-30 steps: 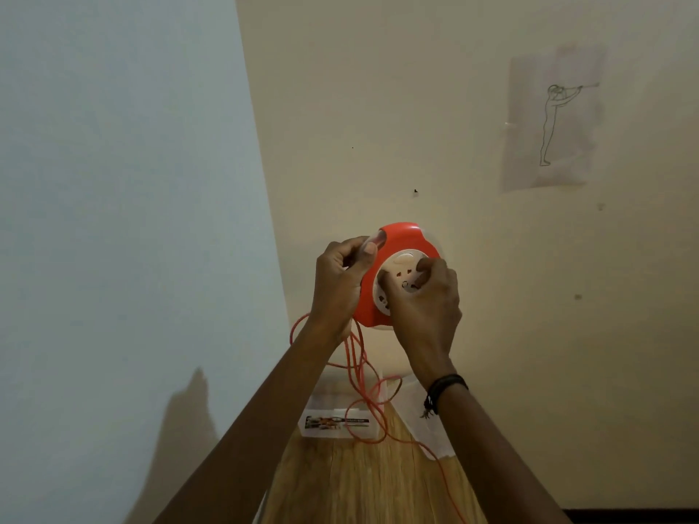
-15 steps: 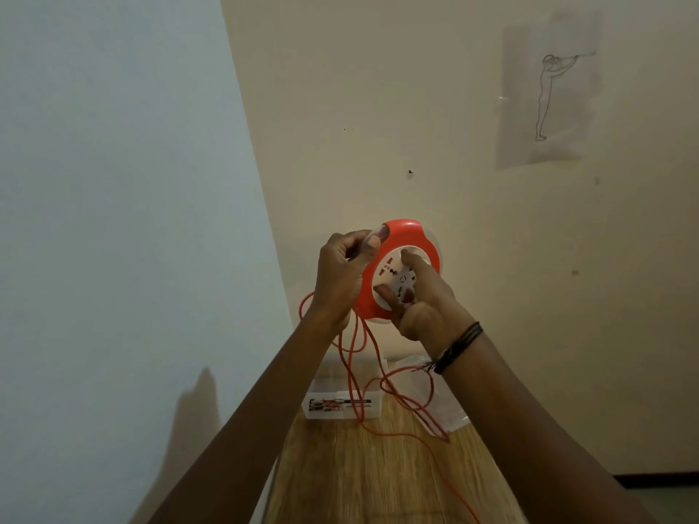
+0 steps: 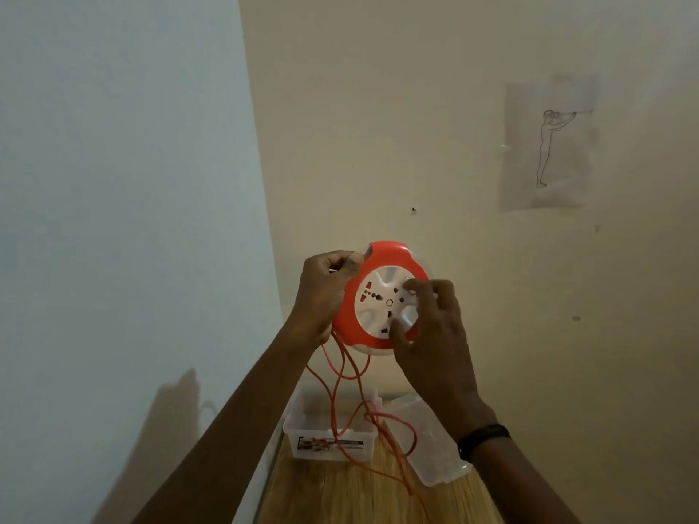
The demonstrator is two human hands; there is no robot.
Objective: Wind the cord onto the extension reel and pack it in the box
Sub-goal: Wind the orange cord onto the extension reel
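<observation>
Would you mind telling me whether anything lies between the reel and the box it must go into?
Only loose orange cord, which hangs from the reel across the open box. The lid lies off, beside the box to the right.

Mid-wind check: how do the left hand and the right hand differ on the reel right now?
The left hand grips the reel by its orange rim at the left edge; the right hand sits on the white socket face, fingers curled. The right hand's wrist carries a black band; the left hand's is bare. Both hold the reel up in the air, cord hanging below.
</observation>
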